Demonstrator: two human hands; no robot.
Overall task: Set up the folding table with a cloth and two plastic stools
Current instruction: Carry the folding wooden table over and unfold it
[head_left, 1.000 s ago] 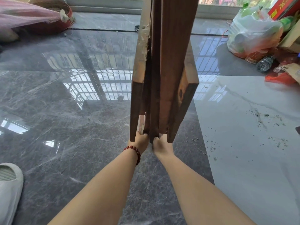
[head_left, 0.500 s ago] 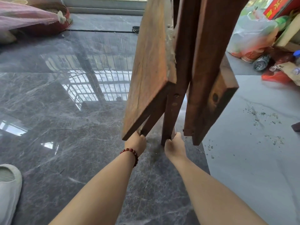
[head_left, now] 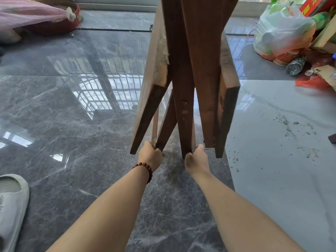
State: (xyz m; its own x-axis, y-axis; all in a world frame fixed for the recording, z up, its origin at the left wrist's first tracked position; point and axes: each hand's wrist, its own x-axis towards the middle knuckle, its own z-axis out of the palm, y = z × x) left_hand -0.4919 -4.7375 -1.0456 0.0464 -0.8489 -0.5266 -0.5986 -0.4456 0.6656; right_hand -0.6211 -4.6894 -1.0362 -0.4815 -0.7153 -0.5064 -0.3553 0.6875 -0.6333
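A dark brown wooden folding table (head_left: 183, 73) stands on end on the glossy floor, its two top panels hanging down on either side of the legs. My left hand (head_left: 150, 155), with a red bead bracelet at the wrist, grips the lower end of a left leg slat. My right hand (head_left: 195, 158) grips the bottom of the middle leg. The legs are spread a little apart. The top of the table runs out of view. No cloth or stools are visible.
Dark marble floor (head_left: 72, 124) lies to the left, a pale tile area (head_left: 281, 160) with scattered debris to the right. A full plastic bag (head_left: 283, 33) and clutter sit at the back right. A pink cloth-covered basket (head_left: 36, 19) is back left, a white slipper (head_left: 11, 202) near left.
The folded table's legs and panels have fanned apart from a tight bundle. My hands have moved apart, each holding a separate leg end.
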